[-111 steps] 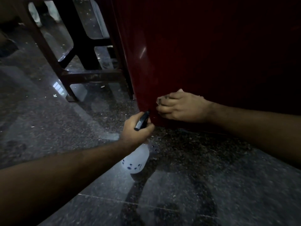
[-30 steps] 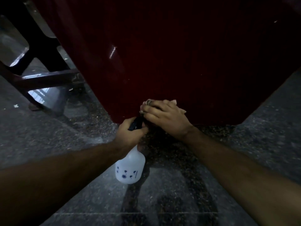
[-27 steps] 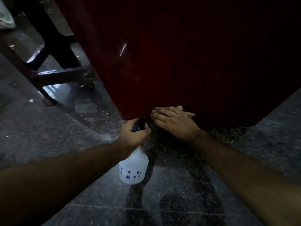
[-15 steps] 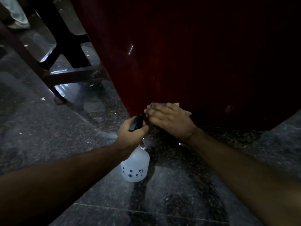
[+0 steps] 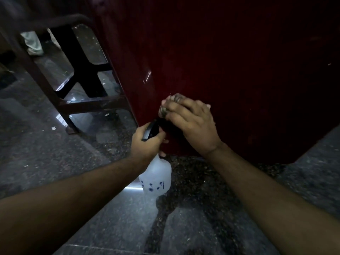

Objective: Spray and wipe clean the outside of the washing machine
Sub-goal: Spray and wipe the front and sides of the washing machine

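Observation:
The dark red side panel of the washing machine (image 5: 230, 61) fills the upper right and stands on the floor. My right hand (image 5: 191, 124) presses a small grimy cloth (image 5: 163, 110) against the panel near its lower left corner, fingers curled over the wad. Only the cloth's edge shows past my fingertips. My left hand (image 5: 147, 142) grips the black trigger head (image 5: 150, 130) of a white spray bottle (image 5: 156, 179) with blue marks. The bottle hangs just left of and below my right hand, close to the machine's corner.
A dark wooden frame with crossbars (image 5: 88, 104) stands directly left of the machine. The speckled polished stone floor (image 5: 55, 153) spreads below, with small bits of litter. A person's pale trouser leg (image 5: 32, 43) shows at the far upper left.
My right hand has slid the cloth from the panel's bottom edge a little way up. My left hand keeps hold of the spray bottle beside it.

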`<state>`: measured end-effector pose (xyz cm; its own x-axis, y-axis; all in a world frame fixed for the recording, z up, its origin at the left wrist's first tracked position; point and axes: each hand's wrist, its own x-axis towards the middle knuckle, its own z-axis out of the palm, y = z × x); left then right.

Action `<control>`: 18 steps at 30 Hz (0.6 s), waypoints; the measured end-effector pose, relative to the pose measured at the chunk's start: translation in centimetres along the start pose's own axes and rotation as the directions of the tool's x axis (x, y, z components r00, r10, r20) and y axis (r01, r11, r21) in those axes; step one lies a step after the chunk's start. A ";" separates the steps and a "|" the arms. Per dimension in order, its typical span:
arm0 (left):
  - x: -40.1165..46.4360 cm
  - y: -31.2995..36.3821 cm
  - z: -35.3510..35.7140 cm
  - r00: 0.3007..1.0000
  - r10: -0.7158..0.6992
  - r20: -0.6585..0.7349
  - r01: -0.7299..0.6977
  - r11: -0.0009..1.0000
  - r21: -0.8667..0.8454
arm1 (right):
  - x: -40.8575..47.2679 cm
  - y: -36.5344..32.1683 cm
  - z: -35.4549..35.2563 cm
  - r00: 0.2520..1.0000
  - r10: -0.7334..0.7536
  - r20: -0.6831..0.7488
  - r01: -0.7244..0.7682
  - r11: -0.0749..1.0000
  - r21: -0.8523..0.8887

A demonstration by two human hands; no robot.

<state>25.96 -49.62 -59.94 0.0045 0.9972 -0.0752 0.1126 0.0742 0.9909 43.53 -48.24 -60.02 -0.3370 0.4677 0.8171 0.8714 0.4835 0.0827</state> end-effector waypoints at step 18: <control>-0.5 -1.3 2.2 0.992 -0.067 0.110 0.056 0.994 0.099 | -4.3 2.9 -3.0 0.987 -0.062 0.146 0.078 0.992 -0.102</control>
<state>28.02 -50.21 -61.49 0.1066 0.9825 -0.1531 0.2101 0.1282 0.9692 48.58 -51.12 -61.60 -0.4391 0.5399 0.7181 0.8744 0.4405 0.2035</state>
